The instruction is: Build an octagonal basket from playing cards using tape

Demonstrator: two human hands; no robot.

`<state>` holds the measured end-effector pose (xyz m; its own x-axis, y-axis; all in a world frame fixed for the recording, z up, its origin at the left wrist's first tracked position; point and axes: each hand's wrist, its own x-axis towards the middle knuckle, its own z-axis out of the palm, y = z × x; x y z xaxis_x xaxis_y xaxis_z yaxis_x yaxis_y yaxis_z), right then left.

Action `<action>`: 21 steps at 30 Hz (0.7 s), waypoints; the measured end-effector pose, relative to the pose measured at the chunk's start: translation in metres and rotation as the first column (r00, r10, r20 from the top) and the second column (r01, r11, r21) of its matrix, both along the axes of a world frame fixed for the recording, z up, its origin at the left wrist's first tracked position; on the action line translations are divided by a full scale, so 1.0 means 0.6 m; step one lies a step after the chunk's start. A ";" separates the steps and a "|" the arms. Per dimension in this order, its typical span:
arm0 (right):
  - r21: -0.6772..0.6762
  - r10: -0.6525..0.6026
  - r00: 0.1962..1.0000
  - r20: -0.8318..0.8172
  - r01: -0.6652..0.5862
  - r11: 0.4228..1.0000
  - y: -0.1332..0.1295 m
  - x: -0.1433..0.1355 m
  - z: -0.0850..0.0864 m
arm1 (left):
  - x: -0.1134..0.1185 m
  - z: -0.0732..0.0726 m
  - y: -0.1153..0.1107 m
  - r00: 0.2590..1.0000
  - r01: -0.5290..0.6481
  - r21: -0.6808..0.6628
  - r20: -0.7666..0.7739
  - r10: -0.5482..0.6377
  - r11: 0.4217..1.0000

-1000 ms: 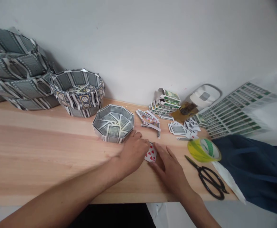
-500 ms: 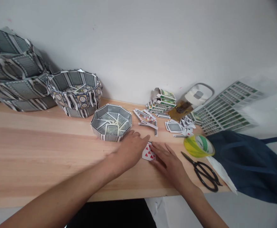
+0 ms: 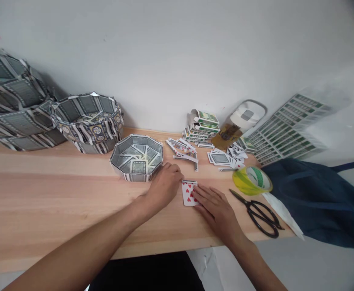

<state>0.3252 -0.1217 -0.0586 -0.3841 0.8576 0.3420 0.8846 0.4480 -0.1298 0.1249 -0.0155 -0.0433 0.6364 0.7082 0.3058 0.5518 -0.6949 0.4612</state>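
Note:
A playing card [image 3: 187, 198] with red hearts lies on the wooden table, its far edge folded up into a narrow strip. My left hand [image 3: 166, 181] is closed, its curled fingertips pinching at the folded far-left corner of this card. Flat over the card's right side rests my right hand [image 3: 216, 208], fingers stretched out and holding it down. Just behind my left hand stands a shallow polygonal tray [image 3: 137, 177] built from cards. Several folded cards [image 3: 184, 150] are heaped beyond my fingers.
Card-built baskets [image 3: 92, 129] and a taller stack [image 3: 19, 101] stand left. Behind are card boxes [image 3: 202, 125], a bottle [image 3: 234, 125] and loose cards [image 3: 221, 158]. To the right lie yellow tape [image 3: 240, 182], black scissors [image 3: 255, 212] and a dark blue bag [image 3: 310, 202].
My left hand has drawn back slightly left, its outstretched finger now curled in at the card's corner. More of the card shows. The right hand stays on it; the view has shifted a little.

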 end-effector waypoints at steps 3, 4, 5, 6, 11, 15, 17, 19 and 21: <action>0.025 -0.001 1.000 -0.023 0.002 1.000 -0.002 0.000 -0.002 | 0.002 -0.002 -0.001 0.999 0.027 -0.005 0.019 -0.026 1.000; 0.035 -0.004 0.999 -0.036 0.005 0.999 -0.003 0.000 -0.002 | 0.003 -0.002 -0.002 0.999 0.035 -0.006 0.016 -0.035 0.999; 0.046 -0.006 0.999 -0.049 0.008 0.999 -0.004 -0.001 -0.002 | 0.003 -0.002 -0.004 0.999 0.044 -0.007 0.011 -0.044 0.999; 0.059 -0.007 0.998 -0.061 0.010 0.998 -0.004 -0.002 -0.001 | 0.004 -0.002 -0.005 0.999 0.049 -0.009 0.005 -0.049 0.999; 0.101 -0.011 0.995 -0.096 0.021 0.995 -0.004 -0.008 0.008 | 0.004 0.002 -0.009 0.997 0.072 0.000 -0.030 -0.072 0.997; 0.127 0.004 0.993 -0.120 0.011 0.992 -0.003 -0.013 0.015 | 0.004 0.010 -0.009 0.988 0.119 0.024 -0.102 -0.116 0.993; 0.121 0.001 0.992 -0.129 0.015 0.993 -0.002 -0.015 0.016 | 0.006 0.014 -0.010 0.972 0.156 0.045 -0.184 -0.145 0.987; 0.122 0.003 0.990 -0.139 0.014 0.992 -0.002 -0.017 0.017 | 0.008 0.017 -0.012 0.943 0.212 0.088 -0.278 -0.180 0.973; 0.134 0.015 0.989 -0.148 0.005 0.991 -0.001 -0.018 0.017 | 0.010 0.019 -0.014 0.914 0.266 0.128 -0.347 -0.208 0.955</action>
<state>0.3142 -0.1224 -0.0486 -0.3249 0.7986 0.5067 0.8574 0.4748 -0.1985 0.1309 -0.0240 -0.0320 0.8637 0.4799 0.1539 0.4601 -0.8755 0.1478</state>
